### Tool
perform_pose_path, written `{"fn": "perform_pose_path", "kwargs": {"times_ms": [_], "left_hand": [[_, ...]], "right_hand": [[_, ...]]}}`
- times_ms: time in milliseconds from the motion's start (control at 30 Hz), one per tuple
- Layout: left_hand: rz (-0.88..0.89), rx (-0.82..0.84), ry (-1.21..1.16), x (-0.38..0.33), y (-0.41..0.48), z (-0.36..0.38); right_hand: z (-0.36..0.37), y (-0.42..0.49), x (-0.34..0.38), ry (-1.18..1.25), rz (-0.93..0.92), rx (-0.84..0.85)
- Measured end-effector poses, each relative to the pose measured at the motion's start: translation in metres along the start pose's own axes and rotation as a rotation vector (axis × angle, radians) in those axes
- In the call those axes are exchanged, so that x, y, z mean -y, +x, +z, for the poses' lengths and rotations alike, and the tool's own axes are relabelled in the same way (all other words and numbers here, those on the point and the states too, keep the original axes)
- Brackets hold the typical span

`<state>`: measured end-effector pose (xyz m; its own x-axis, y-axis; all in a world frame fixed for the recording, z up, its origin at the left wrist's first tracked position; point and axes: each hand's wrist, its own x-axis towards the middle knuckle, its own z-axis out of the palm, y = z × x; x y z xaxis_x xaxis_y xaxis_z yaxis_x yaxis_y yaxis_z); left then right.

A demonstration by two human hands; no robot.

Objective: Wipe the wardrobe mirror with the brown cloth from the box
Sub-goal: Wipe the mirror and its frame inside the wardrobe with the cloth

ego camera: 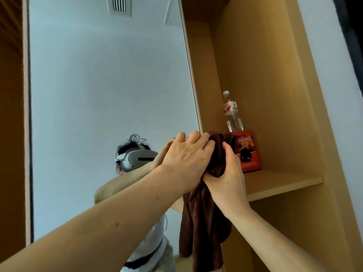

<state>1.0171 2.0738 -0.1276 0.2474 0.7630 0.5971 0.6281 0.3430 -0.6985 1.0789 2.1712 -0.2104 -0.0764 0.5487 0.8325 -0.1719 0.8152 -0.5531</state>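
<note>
Left hand (186, 156) and right hand (225, 181) grip one brown cloth (200, 222) by the wardrobe mirror (108, 85).
Wooden shelf (280, 183) beyond them: one water bottle (232, 112), one red box (248, 152).

Two hands (186, 158) (227, 183), one brown cloth (202, 222), one mirror (108, 75), one bottle (232, 112), one red box (249, 152)

Both bare arms reach forward, hands meeting. The left hand (186, 160) curls its fingers (196, 137) over the brown cloth (202, 222)'s bunched top; the right hand (225, 181) grips the bunch from beneath.
</note>
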Motion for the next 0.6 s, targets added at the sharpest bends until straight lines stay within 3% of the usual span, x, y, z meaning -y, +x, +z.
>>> {"fn": "perform_pose_path", "kwargs": {"times_ms": [167, 367, 467, 600], "left_hand": [[0.084, 0.178, 0.078, 0.013, 0.031, -0.01], [0.006, 0.202, -0.048, 0.047, 0.06, -0.039], [0.051, 0.351, -0.058, 0.073, 0.089, -0.067], [-0.076, 0.28, -0.071, 0.106, 0.12, -0.087]], "right_hand": [[-0.004, 0.021, 0.014, 0.047, 0.136, 0.039], [-0.004, 0.057, 0.05, 0.037, 0.174, 0.037], [-0.007, 0.093, 0.08, 0.003, 0.165, 0.041], [-0.006, 0.16, 0.124, -0.1, 0.114, 0.051]]}}
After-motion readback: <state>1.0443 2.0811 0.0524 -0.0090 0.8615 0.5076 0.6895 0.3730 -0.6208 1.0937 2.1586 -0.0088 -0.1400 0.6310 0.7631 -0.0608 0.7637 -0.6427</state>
